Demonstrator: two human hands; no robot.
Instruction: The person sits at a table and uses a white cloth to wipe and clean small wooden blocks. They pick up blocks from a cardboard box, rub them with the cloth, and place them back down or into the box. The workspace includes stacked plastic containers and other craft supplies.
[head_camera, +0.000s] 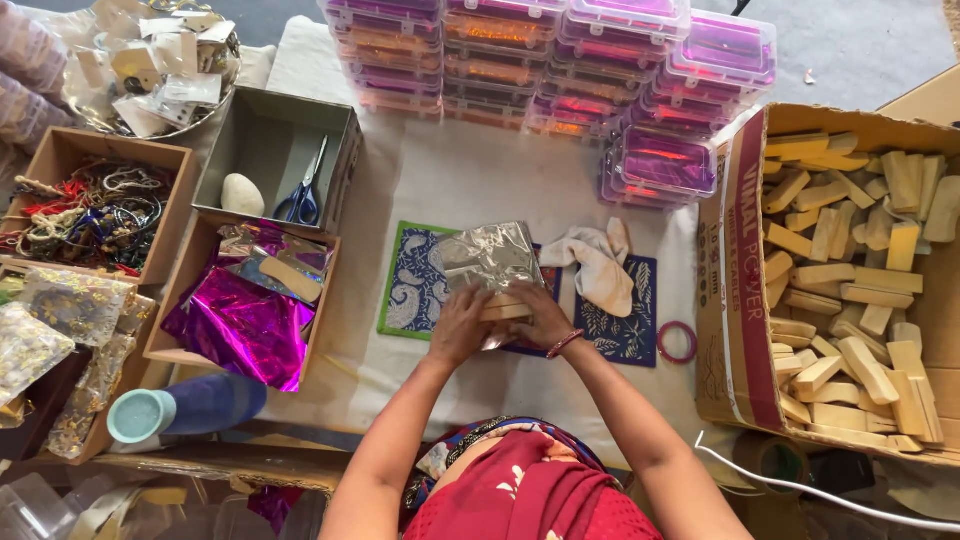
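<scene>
Both hands, left hand (459, 327) and right hand (541, 318), gripping a small wooden block (505, 306) half-wrapped in silver foil (487, 255), resting over blue patterned mats (415, 285) on the worktop (470, 180).

The silver foil sheet (487, 257) is shiny and crinkly, wrapped over a pale matt wooden block (503, 306); left of it, magenta foil (240, 325) gleams glossy in a plain cardboard box (178, 290); right of it, a soft cream cloth (600, 262) looks matt; further right, more raw wooden blocks (850, 290); behind, clear glossy plastic boxes (560, 60).
</scene>
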